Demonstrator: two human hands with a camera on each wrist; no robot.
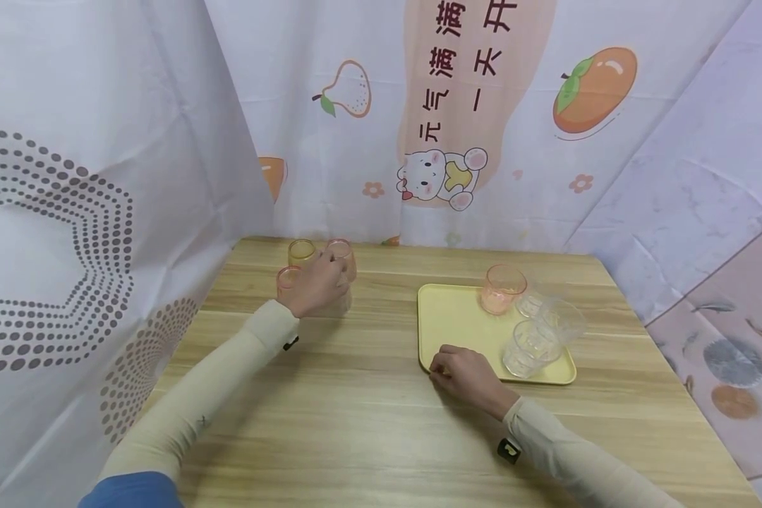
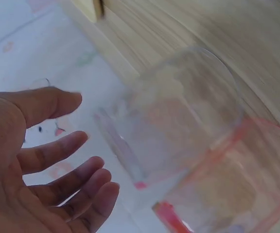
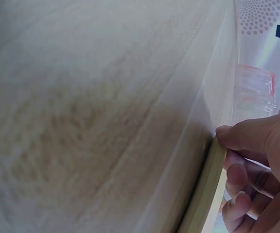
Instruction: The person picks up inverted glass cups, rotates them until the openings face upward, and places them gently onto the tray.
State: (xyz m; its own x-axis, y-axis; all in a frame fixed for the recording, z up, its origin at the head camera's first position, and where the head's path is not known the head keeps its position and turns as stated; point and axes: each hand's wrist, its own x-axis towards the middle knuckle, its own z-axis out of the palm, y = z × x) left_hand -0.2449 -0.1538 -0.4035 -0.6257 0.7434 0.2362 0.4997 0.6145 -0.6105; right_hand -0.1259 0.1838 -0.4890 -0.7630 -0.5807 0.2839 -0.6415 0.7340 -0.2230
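My left hand [image 1: 320, 284] hovers over a group of cups at the back left, fingers loosely bent and apart, holding nothing. In the left wrist view a clear cup [image 2: 179, 116] stands just beyond the fingertips, beside a pink-rimmed cup [image 2: 232, 184]. Around that hand are a yellow cup [image 1: 301, 251], a pink cup [image 1: 340, 248] and another pink cup [image 1: 287, 279]. My right hand [image 1: 470, 379] pinches the front left corner of a yellow tray [image 1: 454, 317], thumb on its rim [image 3: 209, 187].
On the tray's right half stand a pink cup [image 1: 502, 291] and several clear cups [image 1: 525, 351], some leaning past the right edge. Printed curtains [image 1: 355, 162] enclose the wooden table [image 1: 355, 423] at the back and sides.
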